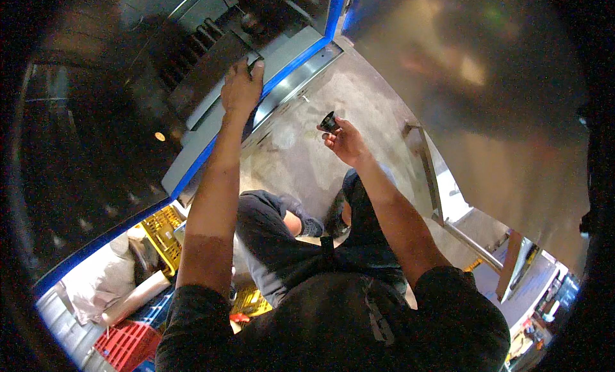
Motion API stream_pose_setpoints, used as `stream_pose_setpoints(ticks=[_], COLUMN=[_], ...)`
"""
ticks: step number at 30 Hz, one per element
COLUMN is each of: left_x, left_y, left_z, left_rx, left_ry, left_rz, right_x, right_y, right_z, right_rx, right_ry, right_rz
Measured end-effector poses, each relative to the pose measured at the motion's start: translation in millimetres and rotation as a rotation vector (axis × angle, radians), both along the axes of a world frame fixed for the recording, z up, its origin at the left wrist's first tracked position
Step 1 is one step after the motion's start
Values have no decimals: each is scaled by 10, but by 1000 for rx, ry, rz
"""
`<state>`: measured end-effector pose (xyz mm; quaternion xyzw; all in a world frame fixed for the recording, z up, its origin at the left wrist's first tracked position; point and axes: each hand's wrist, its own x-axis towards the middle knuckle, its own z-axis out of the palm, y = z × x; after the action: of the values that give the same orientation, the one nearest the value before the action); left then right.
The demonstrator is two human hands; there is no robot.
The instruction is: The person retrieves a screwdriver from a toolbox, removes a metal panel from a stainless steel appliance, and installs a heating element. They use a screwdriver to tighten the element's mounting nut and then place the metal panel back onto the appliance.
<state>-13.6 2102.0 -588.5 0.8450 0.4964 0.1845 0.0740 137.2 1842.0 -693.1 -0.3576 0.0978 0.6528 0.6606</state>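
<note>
My right hand (346, 143) is closed on a small black cup-shaped part (329, 122), held above the floor with its wide round mouth tilted upward. My left hand (242, 89) reaches over the front edge of a dark open cabinet (211, 141) with a blue-edged frame. Its fingers are bent down at the grey ledge (282, 59), by a small dark piece (255, 58). What lies under those fingertips is hidden.
A row of dark cylindrical pieces (192, 48) stands inside the cabinet. To the right rises a large shiny metal panel (467, 84) over a metal frame leg (424, 170). Yellow (160, 234) and red (128, 346) plastic crates and a white sack (102, 279) lie lower left.
</note>
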Motion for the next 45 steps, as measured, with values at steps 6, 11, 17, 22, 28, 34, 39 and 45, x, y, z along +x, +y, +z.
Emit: stream_pose_setpoints(ticks=[6,11,17,22,28,34,39,45], left_x=[93,58,93,119,108,88,93,83], left_y=[-171,-151,-176,-210,-253,-288,-270,-265], left_z=[-142,-142,-95,-87,-92,-65,-67,-98], left_rx=[-14,-60,-72,-122,-102,-109,-107,-81], left_ry=[-8,47,77,149,127,132,150,128], left_rz=[77,91,79,120,115,118,113,100], right_x=[83,129,152,224,160,286,419,429], right_y=[480,621,669,700,811,870,955,958], right_z=[-1284,-1860,-1940,-2007,-2061,-1959,-1983,-2098], right_rx=[97,72,102,160,103,57,70,126], right_ry=[124,114,9,42,-8,-89,-128,-18], right_rz=[10,-21,-44,10,-20,38,117,105])
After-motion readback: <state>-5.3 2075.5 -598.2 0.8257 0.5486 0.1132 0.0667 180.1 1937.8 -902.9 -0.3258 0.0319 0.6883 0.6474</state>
